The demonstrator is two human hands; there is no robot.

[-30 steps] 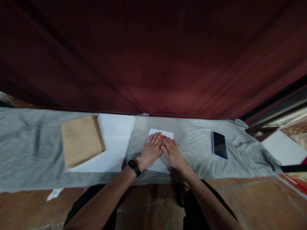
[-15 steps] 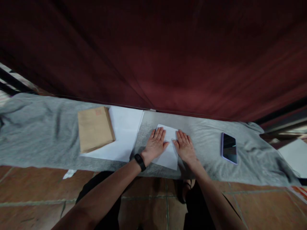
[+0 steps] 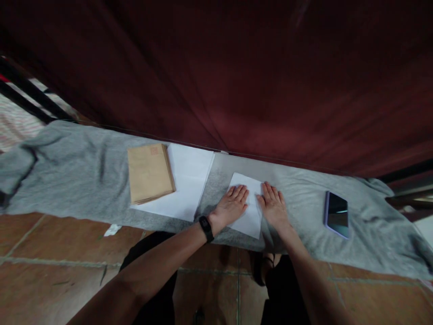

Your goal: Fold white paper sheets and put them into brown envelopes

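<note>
A small folded white paper (image 3: 249, 212) lies on a grey cloth (image 3: 74, 180) spread over the floor. My left hand (image 3: 231, 208), with a black band on its wrist, lies flat on the paper's left part, fingers stretched out. My right hand (image 3: 274, 209) rests flat at the paper's right edge, partly on the cloth, fingers spread. Neither hand holds anything.
A stack of brown envelopes (image 3: 149, 173) lies on white sheets (image 3: 189, 185) to the left. A phone (image 3: 336, 214) with a dark screen rests on the cloth to the right. A dark red curtain (image 3: 237, 76) hangs behind. Brown floor tiles (image 3: 50, 266) lie in front.
My hands, which were side by side touching on the paper, have slid apart, the right one out to the paper's right edge. The view has swung to the left.
</note>
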